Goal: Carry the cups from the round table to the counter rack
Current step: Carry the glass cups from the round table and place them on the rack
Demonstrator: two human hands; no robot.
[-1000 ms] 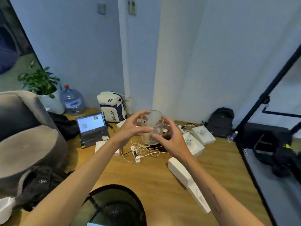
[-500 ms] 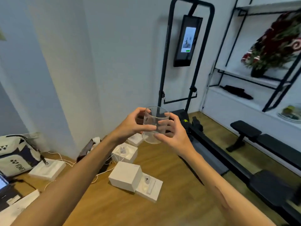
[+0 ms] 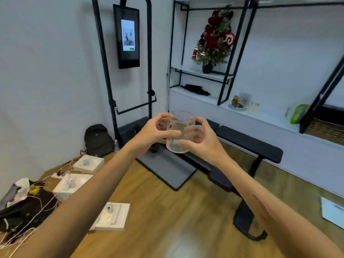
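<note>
clear glass cup, upright, empty, gripped between left hand and right hand.

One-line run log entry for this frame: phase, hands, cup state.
phase: carrying | left hand: grips glass cup | right hand: grips cup | cup: upright, looks empty, held over floor | counter rack: not identifiable

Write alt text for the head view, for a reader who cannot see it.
Both the left hand and the right hand hold a clear glass cup upright at chest height. Beyond it stand a black bench and white wall shelves above a wooden floor.
</note>
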